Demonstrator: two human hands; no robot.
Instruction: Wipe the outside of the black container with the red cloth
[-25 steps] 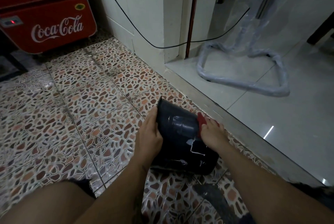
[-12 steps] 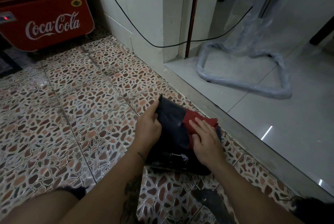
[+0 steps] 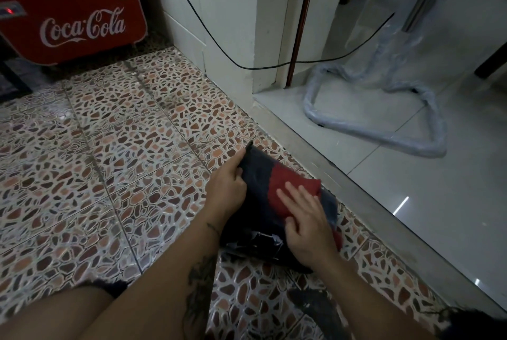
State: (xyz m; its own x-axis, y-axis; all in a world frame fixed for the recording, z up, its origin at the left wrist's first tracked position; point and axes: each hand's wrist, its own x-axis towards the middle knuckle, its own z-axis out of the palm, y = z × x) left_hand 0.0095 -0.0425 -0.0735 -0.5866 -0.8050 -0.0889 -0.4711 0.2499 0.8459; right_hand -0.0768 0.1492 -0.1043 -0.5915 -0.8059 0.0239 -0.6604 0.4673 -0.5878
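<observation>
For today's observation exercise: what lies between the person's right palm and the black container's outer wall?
In the head view, the red cloth lies between them, pressed flat by the right hand against the black container, which the left hand steadies.

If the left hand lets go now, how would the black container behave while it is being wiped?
The black container lies on its side, so it may roll or slide on the glossy tiled floor. The left hand grips its rim, probably steadying it. It looks light.

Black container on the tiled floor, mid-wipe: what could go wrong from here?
1. The right hand presses flat on the red cloth without pinching it, so the cloth might slide off.
2. The black container lies on its side, steadied only by the left hand at its edge; it could roll toward the metal threshold.
</observation>
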